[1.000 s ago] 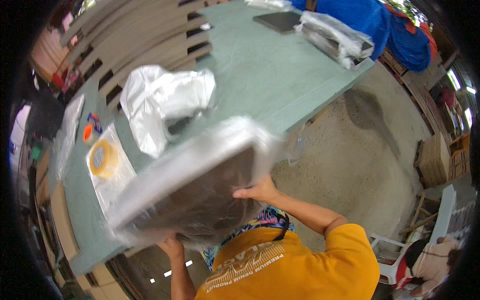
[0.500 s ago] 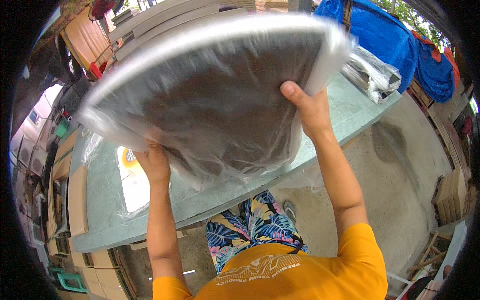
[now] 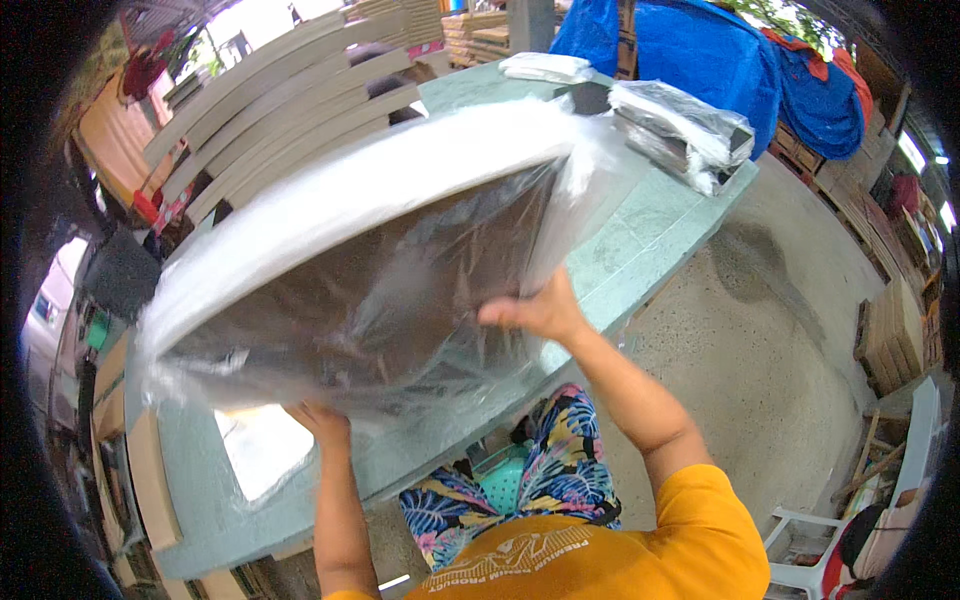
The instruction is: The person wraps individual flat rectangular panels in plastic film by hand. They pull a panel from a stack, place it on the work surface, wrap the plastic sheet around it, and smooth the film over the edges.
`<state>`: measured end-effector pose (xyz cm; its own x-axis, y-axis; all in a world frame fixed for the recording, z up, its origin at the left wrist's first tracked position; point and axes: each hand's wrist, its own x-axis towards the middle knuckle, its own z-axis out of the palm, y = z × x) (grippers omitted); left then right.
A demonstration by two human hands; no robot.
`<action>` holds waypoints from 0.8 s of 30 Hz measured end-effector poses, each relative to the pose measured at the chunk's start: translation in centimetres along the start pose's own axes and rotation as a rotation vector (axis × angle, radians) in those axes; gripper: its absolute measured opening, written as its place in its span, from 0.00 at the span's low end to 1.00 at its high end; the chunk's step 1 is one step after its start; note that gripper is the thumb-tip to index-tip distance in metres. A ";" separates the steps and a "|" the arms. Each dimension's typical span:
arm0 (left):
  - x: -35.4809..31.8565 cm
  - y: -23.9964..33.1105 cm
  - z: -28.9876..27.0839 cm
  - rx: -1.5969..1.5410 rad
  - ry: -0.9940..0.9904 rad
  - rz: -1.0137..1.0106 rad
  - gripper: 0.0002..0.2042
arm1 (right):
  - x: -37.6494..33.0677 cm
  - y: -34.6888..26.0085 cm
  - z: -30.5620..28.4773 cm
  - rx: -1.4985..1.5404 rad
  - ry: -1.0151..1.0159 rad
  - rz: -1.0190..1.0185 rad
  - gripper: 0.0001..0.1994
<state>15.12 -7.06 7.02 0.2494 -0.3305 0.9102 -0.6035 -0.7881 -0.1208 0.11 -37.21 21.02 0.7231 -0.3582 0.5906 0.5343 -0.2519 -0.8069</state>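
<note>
A large dark brown panel (image 3: 400,290) with a thick white edge, wrapped in clear plastic film, is held tilted over a grey-green table (image 3: 650,225). Motion blurs its outline. My right hand (image 3: 550,312) grips the near right side, thumb laid across the wrapped face and fingers hidden behind. At the near left edge, my left hand (image 3: 325,422) supports it from below, its fingers mostly hidden under the panel. A white sheet (image 3: 262,450) lies on the table just left of my left hand, partly covered by the panel.
A plastic-wrapped bundle (image 3: 690,135) and folded white material (image 3: 545,67) sit on the table's far right end. Long boards (image 3: 290,120) are stacked behind. Blue tarp (image 3: 700,70) covers something beyond. A white plastic chair (image 3: 800,550) and stacked cardboard (image 3: 890,335) stand at right.
The panel has come down and leftward, tilting so its white edge shows more. Both hands moved with it, keeping hold. A teal perforated object now shows between my legs.
</note>
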 end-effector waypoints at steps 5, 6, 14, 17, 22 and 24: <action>-6.1 3.5 2.3 -0.452 -0.178 -0.314 0.20 | -4.3 5.4 -0.3 -0.057 -0.113 0.231 0.33; -5.6 3.5 2.3 -0.544 -0.205 -0.405 0.20 | -4.6 5.7 -0.5 -0.015 -0.150 0.317 0.33; 7.6 12.2 0.1 -0.966 -0.623 -0.847 0.26 | -5.1 2.8 -8.4 0.189 0.205 0.738 0.38; 11.2 16.9 3.0 -0.942 -0.830 -0.689 0.28 | -6.1 2.8 -14.6 0.372 0.182 0.766 0.40; 15.7 24.7 7.4 -0.998 -0.968 -0.565 0.26 | -7.4 5.1 -22.7 0.331 0.427 0.804 0.43; 19.7 28.3 8.7 -1.047 -0.926 -0.504 0.25 | -6.5 5.8 -26.0 0.339 0.588 0.737 0.44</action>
<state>9.55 -40.37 18.08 0.7318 -0.6646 0.1508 -0.4666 -0.3273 0.8217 -12.88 -59.68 12.22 0.6412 -0.7327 -0.2281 0.2028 0.4485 -0.8705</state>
